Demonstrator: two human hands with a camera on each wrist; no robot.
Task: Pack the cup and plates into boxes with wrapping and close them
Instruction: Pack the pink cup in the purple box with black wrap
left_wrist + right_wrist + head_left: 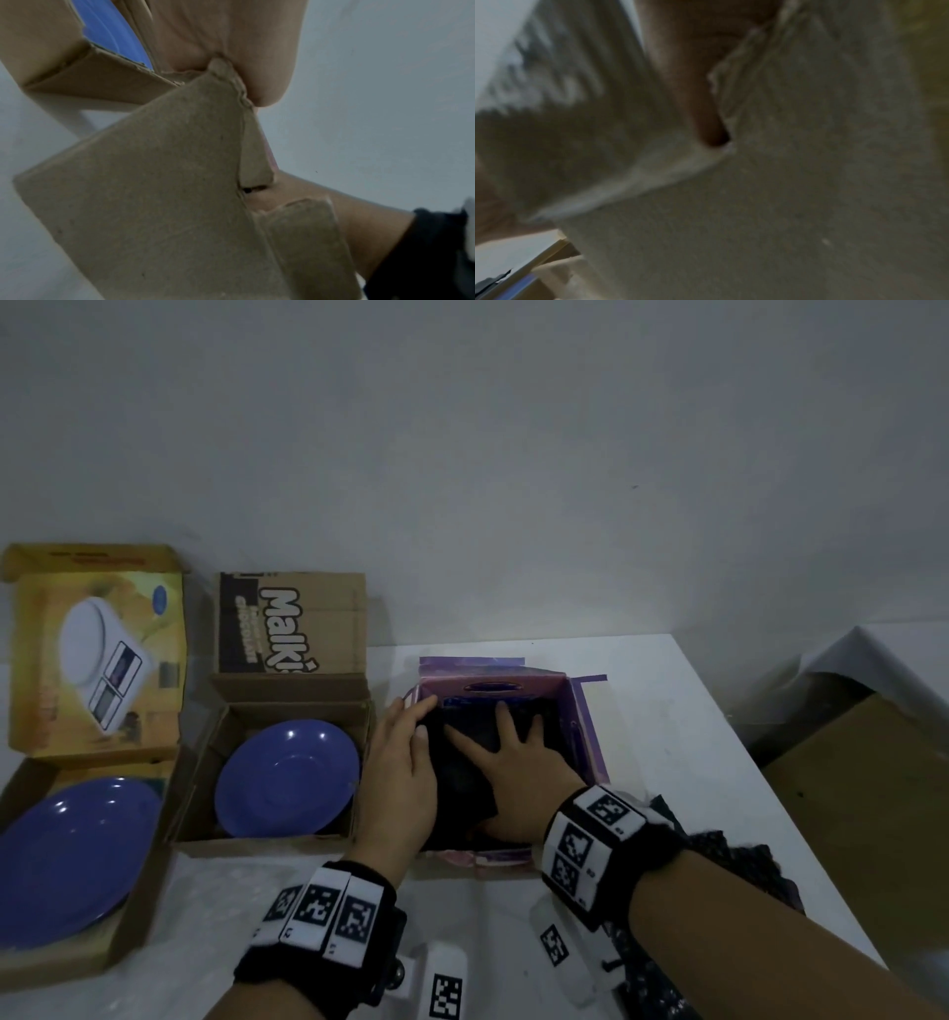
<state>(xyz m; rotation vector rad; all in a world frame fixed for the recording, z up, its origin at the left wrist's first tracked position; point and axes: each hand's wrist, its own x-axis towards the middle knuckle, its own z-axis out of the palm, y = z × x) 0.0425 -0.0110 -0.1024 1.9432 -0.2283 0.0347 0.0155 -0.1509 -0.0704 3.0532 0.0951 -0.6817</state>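
Both wrists reach forward; the left hand and right hand press flat, fingers straight, on dark wrapping inside the purple box; the cup, I judge, lies hidden beneath; two blue plates sit bare in open cardboard boxes; wrapping and closing remain.

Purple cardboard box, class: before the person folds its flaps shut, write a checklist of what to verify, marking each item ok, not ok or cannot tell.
1. Dark wrapping cloth lies inside the purple cardboard box: ok.
2. Cup sits under the cloth: cannot tell, hidden.
3. Both hands out of the box: not ok; left hand and right hand press flat on the cloth.
4. Box flaps free to fold: cannot tell.
5. Small blue plate in the brown cardboard box wrapped: not ok, bare.
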